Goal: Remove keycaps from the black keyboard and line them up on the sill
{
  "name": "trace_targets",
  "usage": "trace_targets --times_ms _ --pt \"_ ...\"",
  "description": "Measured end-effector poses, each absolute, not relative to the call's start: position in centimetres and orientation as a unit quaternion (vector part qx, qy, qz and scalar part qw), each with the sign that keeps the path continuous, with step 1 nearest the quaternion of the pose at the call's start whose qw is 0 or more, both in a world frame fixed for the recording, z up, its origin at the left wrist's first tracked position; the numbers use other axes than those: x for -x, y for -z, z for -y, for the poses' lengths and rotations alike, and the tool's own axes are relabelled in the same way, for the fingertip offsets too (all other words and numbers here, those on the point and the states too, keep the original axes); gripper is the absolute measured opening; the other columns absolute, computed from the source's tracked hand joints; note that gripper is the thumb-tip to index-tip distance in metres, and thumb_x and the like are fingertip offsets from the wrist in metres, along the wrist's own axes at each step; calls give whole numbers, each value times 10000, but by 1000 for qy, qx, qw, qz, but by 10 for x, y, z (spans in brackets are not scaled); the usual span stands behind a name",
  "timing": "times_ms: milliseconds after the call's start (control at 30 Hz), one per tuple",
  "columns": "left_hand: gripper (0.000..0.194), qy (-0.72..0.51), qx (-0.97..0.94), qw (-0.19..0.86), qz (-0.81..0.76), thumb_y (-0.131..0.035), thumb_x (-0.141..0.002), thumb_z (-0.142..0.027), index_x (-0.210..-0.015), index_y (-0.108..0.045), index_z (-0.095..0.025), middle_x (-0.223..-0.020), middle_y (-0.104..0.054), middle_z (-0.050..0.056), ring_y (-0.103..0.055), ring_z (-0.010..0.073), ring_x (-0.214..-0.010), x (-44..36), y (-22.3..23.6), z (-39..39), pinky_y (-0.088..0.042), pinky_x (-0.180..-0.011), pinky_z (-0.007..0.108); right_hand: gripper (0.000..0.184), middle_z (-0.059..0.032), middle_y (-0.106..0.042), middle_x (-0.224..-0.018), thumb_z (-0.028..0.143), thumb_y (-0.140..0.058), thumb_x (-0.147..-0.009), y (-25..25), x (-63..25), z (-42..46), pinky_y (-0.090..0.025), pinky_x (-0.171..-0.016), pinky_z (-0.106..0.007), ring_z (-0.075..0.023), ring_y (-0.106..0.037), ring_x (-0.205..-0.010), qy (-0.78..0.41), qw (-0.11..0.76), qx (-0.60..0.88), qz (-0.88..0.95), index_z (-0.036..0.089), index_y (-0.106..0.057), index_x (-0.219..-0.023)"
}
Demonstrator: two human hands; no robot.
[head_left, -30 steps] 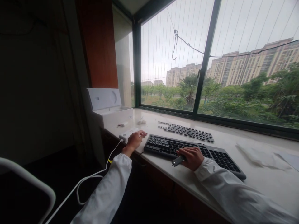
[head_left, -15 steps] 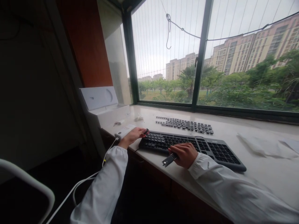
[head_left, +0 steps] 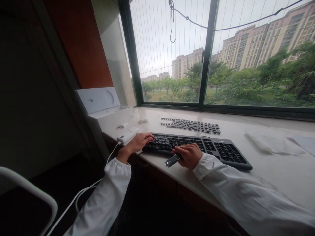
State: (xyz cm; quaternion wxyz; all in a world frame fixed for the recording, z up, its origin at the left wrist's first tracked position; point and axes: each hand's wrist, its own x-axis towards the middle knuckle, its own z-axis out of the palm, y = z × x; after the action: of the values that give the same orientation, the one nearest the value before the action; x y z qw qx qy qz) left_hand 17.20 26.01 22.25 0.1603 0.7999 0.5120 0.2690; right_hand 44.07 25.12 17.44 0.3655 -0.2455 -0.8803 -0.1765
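Note:
A dark keyboard (head_left: pixel 221 151) lies on the pale window ledge (head_left: pixel 270 177) in front of me. My left hand (head_left: pixel 136 143) is at the keyboard's left end, fingers pressed together with the tips down on the keys; what is under them is hidden. My right hand (head_left: pixel 189 155) rests on the keyboard's front edge, closed round a small dark tool (head_left: pixel 171 160) that sticks out to the left. Behind the keyboard, several loose dark keycaps (head_left: pixel 192 125) lie in rows.
A white device (head_left: pixel 127 134) with a white cable (head_left: pixel 109 155) lies left of the keyboard. Behind it stands an open white box (head_left: pixel 105 106). Crumpled wrapping (head_left: pixel 270 144) lies at the right. A white chair rail (head_left: pixel 31 191) curves at lower left.
My left hand has moved right from the white device onto the keyboard's left end, carrying a small dark piece at its fingertips half a second ago. The view has tilted downward.

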Motion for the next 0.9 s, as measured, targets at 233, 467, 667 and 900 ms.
trace_targets --times_ms 233,467,667,900 --pt "272 -275 -818 82 -499 -458 -879 -362 -1015 -633 -204 -1040 -651 38 -577 180 -964 -162 -215 -254 -424 -885 287 124 19 -586 -559 214 -501 -789 -174 -442 -251 -252 -536 -246 -88 -507 -490 173 358 246 884 190 -572 -690" --pt "237 -270 -826 45 -493 -516 -855 -320 -1036 -626 -214 -1053 -648 30 -577 182 -981 -165 -205 -253 -433 -895 304 148 15 -590 -552 214 -492 -799 -174 -441 -252 -252 -537 -245 -86 -507 -483 175 356 249 884 189 -557 -669" --pt "235 -247 -837 -12 -489 -517 -866 -338 -1049 -621 -234 -1050 -650 14 -577 177 -984 -162 -205 -251 -425 -892 300 131 22 -596 -565 220 -510 -803 -172 -441 -253 -253 -532 -253 -93 -529 -497 180 352 251 884 194 -557 -683" --pt "260 -204 -843 -40 -496 -489 -885 -362 -1063 -630 -235 -1013 -663 40 -584 193 -967 -160 -204 -251 -408 -911 317 126 15 -615 -578 216 -508 -800 -172 -441 -253 -251 -533 -254 -95 -543 -507 177 358 247 883 193 -578 -698"
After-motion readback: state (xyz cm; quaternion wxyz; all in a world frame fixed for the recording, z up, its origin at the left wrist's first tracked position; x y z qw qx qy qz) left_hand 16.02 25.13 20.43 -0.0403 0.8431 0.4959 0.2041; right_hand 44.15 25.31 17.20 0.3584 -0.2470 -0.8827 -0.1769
